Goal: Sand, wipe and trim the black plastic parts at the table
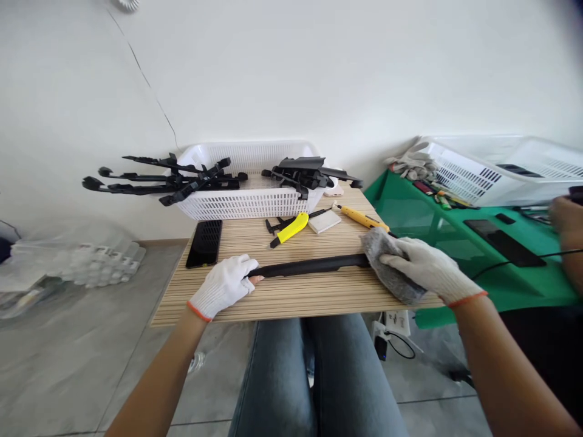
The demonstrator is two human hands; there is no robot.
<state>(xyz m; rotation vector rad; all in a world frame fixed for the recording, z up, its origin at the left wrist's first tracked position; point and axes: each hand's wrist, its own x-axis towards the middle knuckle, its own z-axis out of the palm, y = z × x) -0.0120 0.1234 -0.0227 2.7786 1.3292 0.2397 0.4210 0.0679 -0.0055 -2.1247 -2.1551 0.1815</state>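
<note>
Jeans below table edge, left hand tight round black strip, right hand round grey cloth

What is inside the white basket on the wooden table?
Two bunches of black parts, sticking out of the basket. They and its front wall hide much of the bottom.

Readable text: none | White box below the wooden table's front edge: faint dark print on its face, too small to read | Black phone lying on the table's left side: small yellowish mark at its lower edge, not legible | Brands, numbers, signs: none can be made out
</note>
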